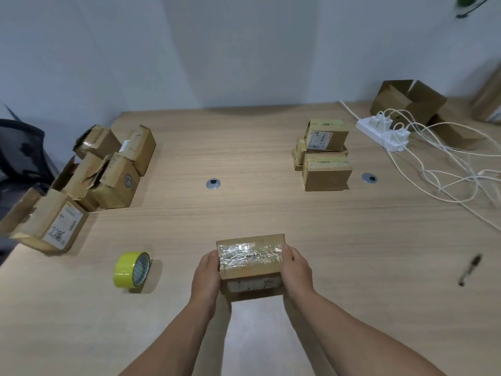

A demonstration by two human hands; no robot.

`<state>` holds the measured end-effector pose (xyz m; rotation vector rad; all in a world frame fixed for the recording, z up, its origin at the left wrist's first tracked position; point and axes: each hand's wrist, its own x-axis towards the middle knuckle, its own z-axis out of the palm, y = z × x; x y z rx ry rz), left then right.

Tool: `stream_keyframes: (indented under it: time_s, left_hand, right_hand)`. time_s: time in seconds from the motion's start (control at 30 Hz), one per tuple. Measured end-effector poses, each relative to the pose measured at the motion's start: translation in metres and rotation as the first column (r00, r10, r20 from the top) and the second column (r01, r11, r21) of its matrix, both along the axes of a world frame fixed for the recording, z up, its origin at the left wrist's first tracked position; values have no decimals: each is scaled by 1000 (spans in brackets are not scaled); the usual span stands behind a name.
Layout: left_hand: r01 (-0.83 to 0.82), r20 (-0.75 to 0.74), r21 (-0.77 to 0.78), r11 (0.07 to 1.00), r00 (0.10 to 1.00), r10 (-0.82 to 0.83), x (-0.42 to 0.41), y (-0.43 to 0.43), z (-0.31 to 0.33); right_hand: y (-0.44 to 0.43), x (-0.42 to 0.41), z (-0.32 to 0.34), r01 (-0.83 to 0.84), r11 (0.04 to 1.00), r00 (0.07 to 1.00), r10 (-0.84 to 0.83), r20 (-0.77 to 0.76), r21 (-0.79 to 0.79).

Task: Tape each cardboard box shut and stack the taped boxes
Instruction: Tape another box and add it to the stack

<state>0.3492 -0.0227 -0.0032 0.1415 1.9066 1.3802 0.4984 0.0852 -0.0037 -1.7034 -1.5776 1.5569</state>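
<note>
A small cardboard box (250,264) with shiny tape across its top is held between both hands near the table's front edge. My left hand (206,275) grips its left side and my right hand (296,272) grips its right side, thumbs on the top. A yellow tape roll (131,270) stands on its edge to the left of the box. A stack of taped boxes (324,156) stands at the back right. A heap of several untaped boxes (108,169) lies at the left.
A white power strip (382,132) with tangled white cables (447,172) lies at the right. Open boxes (409,101) sit behind it. A pen (470,268) lies at the front right. Two round grommets (213,183) are set in the wooden table (244,213).
</note>
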Motion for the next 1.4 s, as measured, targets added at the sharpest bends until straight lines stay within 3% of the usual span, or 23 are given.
stream_keyframes:
  time_s: [0.1,0.5,0.6,0.8,1.03,1.4]
  left_hand:
    - [21,51,11,1000,998,-21,-3,11,3]
    - [160,-45,-5,987,986,-161,30,78,4]
    - [163,-36,-3,987,986,-163,55,104,5]
    - [190,-43,-5,982,981,-190,102,160,5]
    - [188,-153,-13,982,970,-187,130,215,9]
    - [130,-305,186,974,950,-68,113,296,73]
  right_hand:
    - [3,-2,-3,35,999,999,-35,4,-19]
    - [48,36,-2,156,988,980,-155,125,2]
    - [76,57,1,167,983,973,-176,150,71]
    - [137,100,9,153,986,985,-157,75,61]
    - [191,130,27,123,990,991,-126,53,66]
    - [270,94,82,183,961,983,-175,-58,210]
